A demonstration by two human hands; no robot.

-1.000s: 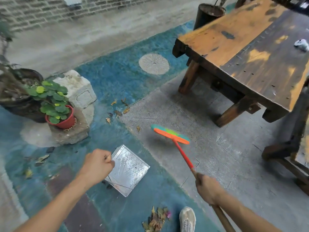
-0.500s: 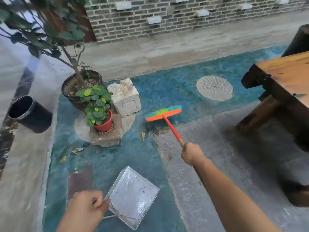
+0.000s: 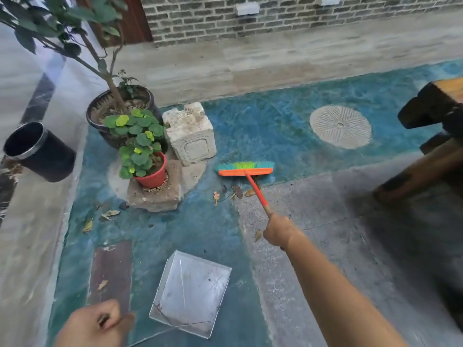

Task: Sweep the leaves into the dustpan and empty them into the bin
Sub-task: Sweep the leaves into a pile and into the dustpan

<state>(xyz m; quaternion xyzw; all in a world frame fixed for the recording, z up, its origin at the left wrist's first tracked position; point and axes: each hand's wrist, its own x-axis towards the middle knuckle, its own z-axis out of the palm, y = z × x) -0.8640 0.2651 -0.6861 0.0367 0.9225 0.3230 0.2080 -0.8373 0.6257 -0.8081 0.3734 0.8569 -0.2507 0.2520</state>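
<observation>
Blue paving (image 3: 263, 126) now carries my broom (image 3: 245, 172) just beyond the leaves (image 3: 235, 192), reached farther out than a second ago, right hand (image 3: 278, 232) gripping its handle, left hand (image 3: 97, 324) gripping the dustpan (image 3: 191, 294) handle nearer me, so a pull-back sweep seems next.

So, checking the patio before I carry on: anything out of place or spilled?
Only stray leaves near the broom, more by the stone slab. The bin looks tilted, perhaps just lens distortion.

L hand (image 3: 97, 321) clenched low, R hand (image 3: 278, 232) clenched, arm outstretched.
</observation>
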